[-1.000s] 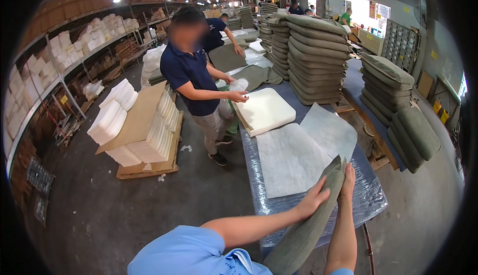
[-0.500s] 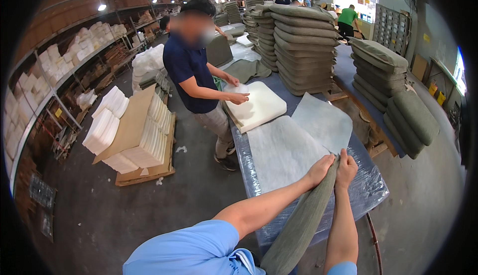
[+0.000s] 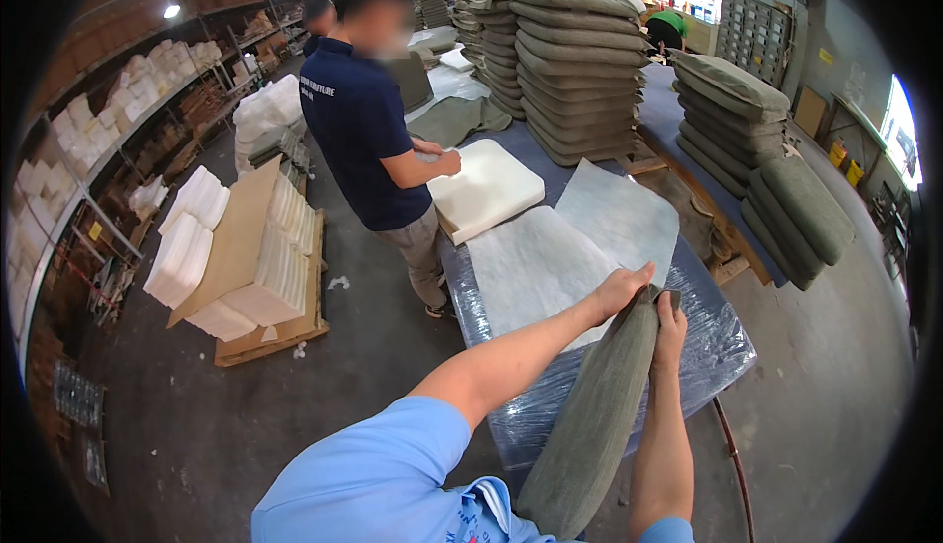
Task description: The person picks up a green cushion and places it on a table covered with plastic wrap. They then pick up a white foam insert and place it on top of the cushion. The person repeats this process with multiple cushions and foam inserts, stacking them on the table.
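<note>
A grey-green fabric-covered cushion [image 3: 596,415] stands on edge, running from my body out over the table. My left hand [image 3: 623,291] is closed on the fabric at the cushion's far end. On the other side of that end, my right hand [image 3: 669,335] pinches the cover, and a small flap of fabric sticks up by its thumb. The inside of the cover is hidden from me. Just beyond my hands lie two pale, thin sheets, one nearer [image 3: 535,266] and one farther [image 3: 621,214], partly overlapping on the plastic-wrapped blue table [image 3: 707,346].
A co-worker in a dark blue shirt [image 3: 354,135] stands at the table's left side, hands by a white foam cushion [image 3: 491,181]. Tall stacks of grey-green cushions [image 3: 580,81] rise behind, with more [image 3: 732,125] at right. A pallet of white foam pieces [image 3: 265,263] stands left.
The flap of cover by my right thumb now stands up, and more of the cushion's side shows. The co-worker has turned away, drawing both hands back to the foam's far left edge.
</note>
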The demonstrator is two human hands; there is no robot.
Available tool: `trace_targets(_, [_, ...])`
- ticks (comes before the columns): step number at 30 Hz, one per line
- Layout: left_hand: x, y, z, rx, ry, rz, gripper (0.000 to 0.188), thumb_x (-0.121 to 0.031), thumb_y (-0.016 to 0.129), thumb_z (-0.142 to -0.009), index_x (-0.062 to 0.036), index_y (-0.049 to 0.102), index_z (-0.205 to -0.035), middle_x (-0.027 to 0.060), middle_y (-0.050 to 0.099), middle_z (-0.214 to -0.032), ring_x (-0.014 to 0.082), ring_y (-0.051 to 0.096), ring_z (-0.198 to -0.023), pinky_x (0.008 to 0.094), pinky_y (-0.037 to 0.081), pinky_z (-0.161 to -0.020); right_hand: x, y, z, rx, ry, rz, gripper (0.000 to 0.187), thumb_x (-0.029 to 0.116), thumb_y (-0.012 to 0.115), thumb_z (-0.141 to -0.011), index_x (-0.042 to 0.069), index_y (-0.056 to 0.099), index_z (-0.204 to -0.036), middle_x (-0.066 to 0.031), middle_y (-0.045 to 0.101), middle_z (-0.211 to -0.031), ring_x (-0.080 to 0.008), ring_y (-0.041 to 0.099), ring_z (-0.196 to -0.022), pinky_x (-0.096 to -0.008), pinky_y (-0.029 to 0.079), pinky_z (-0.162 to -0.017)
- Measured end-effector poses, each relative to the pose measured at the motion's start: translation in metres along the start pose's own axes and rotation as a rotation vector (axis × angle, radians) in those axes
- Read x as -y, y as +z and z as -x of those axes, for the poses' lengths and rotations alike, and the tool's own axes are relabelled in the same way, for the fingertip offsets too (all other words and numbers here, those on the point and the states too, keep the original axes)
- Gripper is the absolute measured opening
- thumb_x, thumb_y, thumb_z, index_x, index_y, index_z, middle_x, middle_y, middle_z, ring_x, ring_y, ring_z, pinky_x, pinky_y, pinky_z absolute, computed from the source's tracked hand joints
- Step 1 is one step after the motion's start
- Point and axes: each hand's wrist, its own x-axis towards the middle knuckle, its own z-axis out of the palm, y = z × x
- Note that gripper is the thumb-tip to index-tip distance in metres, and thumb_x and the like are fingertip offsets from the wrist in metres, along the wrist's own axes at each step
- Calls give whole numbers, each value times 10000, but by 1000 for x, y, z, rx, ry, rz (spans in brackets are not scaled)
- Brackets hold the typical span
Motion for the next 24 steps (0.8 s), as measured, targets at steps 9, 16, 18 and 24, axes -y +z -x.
trace_targets(9, [0,8,-20,-78,50,-1,632,-603,455,-1060,-68,706,-834,15,647,-839,128,555,-788,308,460,-763,-1,5,-4,-151,-359,159,241,217,578,-1085,50,629,-918,60,558,-853,-55,478,-813,-241,410,-726])
trace_targets(16, [18,12,-24,49,-24,19,685,-599,383,-1084,-54,707,-826,56,653,-838,149,561,-846,351,465,-815,-1,-4,-5,-236,-431,232,234,194,569,-1086,42,624,-917,43,558,-841,-65,482,-805,-241,414,-735])
trace_targets(18, [21,6,-30,-42,48,35,653,-578,395,-1089,-71,689,-801,21,611,-782,127,531,-799,338,447,-771,0,-1,-5,-194,-413,194,237,208,556,-1092,45,622,-933,39,567,-849,-66,490,-807,-243,421,-742])
trace_targets(24, [17,-2,-44,-401,252,-14,616,-537,411,-1094,-90,619,-725,-32,493,-669,111,450,-666,327,389,-651,-4,9,1,-4,-171,-48,252,262,529,-1103,54,637,-1011,35,598,-893,-71,521,-819,-245,442,-768])
